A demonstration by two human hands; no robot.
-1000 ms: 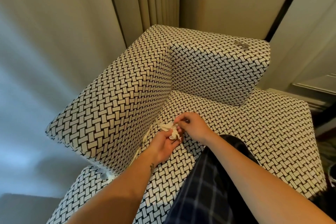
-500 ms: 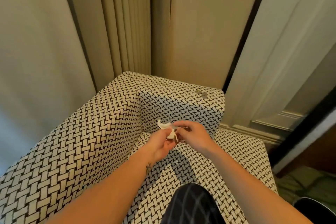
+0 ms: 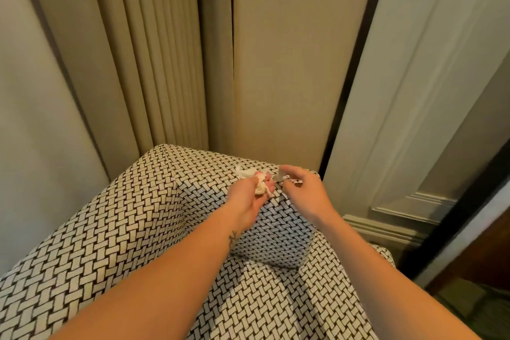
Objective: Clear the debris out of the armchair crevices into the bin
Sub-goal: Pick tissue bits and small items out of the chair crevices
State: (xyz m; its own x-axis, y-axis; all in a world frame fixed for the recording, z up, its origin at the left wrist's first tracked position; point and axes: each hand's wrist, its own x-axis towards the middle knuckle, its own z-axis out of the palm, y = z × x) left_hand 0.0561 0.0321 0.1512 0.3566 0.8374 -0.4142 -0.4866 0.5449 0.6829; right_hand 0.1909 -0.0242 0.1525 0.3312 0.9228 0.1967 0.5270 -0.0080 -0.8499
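**Both hands raised from seat corner to chair top**

Since a second ago, both hands have come up from the seat crevice to the top edge of the woven-pattern armchair point(image 3: 138, 229). I read the left hand point(image 3: 249, 201) as curled round a crumpled white tissue point(image 3: 245, 173), with part of the wad sticking out past the fingers. Just beside it, the right hand point(image 3: 302, 196) pinches a small pale scrap point(image 3: 282, 174) between thumb and forefinger. Beige curtains point(image 3: 165, 63) hang behind the chair. A panelled door point(image 3: 414, 91) stands to the right.
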